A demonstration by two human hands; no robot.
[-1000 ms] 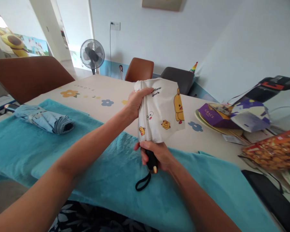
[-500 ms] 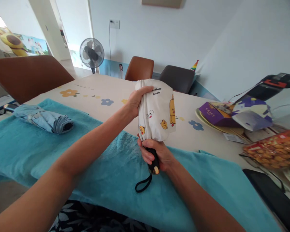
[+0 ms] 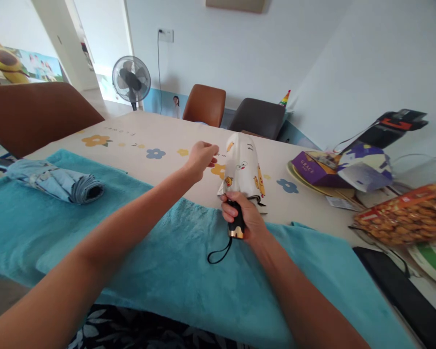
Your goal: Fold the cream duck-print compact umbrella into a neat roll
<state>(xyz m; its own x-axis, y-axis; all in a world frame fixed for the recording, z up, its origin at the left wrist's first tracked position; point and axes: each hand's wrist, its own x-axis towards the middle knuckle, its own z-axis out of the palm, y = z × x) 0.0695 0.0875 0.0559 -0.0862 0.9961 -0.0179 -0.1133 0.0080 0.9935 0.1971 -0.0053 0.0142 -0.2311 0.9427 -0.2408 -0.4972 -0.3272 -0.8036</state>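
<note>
In the head view, my right hand (image 3: 250,214) is wrapped round the black handle (image 3: 236,220) of a folded umbrella, whose white canopy (image 3: 242,167) carries yellow ducks. The canopy points away from me over the table, its folds gathered loosely and no strap visible round it. A black wrist loop (image 3: 220,257) dangles from the handle's gold-coloured end. To the left of the canopy, my left hand (image 3: 202,159) hovers apart from it with loosely bent fingers and nothing in them. A second umbrella (image 3: 56,180), light blue and rolled up, lies on the turquoise towel (image 3: 160,247) at the left.
The towel covers the near side of the white, flower-printed table (image 3: 131,128). On the right are a purple box (image 3: 314,169), a bag of nuts or snacks (image 3: 407,213), eyeglasses (image 3: 385,248) and a dark flat object (image 3: 399,291). Chairs (image 3: 204,104) and a fan (image 3: 131,80) stand beyond.
My left hand has let go of the canopy and moved a little lower, to its left. The umbrella has shifted slightly right and turned, and its top now tilts farther away from me.
</note>
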